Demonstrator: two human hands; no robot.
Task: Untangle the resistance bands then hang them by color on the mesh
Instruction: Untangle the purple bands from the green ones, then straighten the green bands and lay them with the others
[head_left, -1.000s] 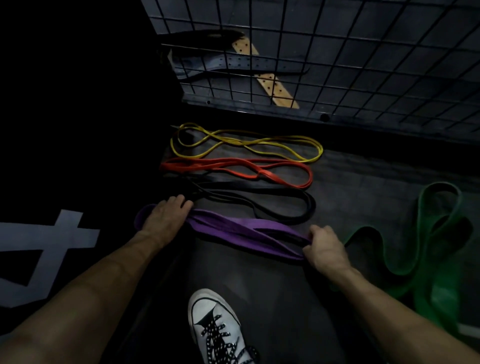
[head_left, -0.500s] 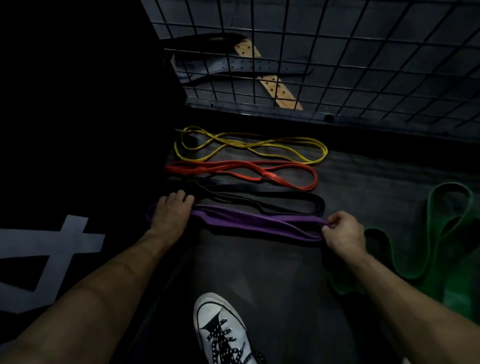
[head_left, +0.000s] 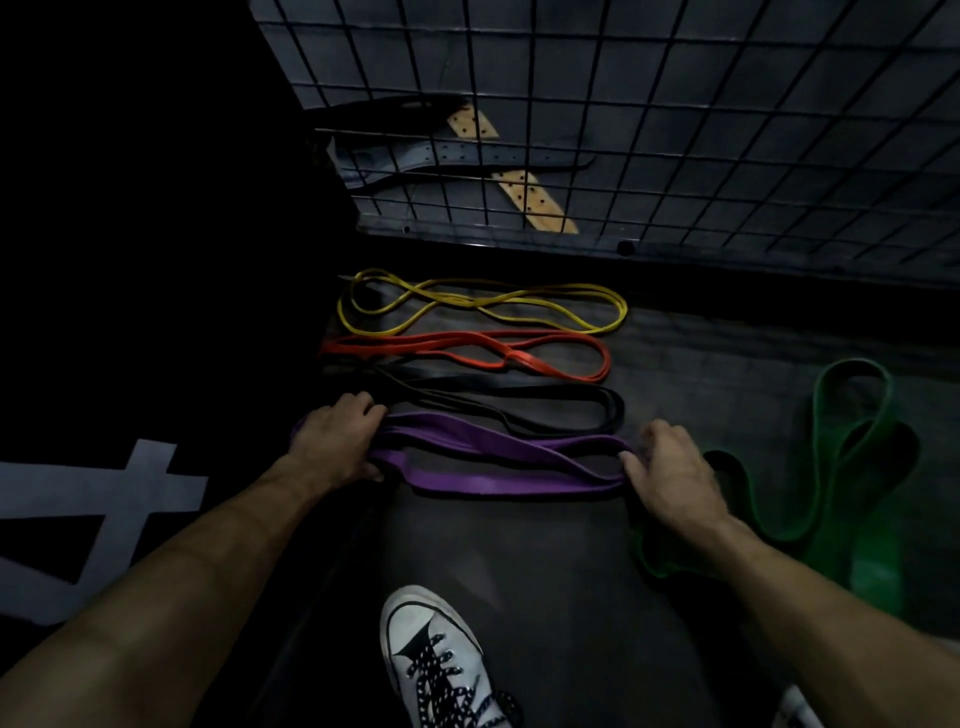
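Both hands (head_left: 337, 441) (head_left: 670, 467) hold purple band (head_left: 493, 457) ends, floor (head_left: 545, 561) nearer

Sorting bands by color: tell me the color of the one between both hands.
Purple band, clearest in the head view.
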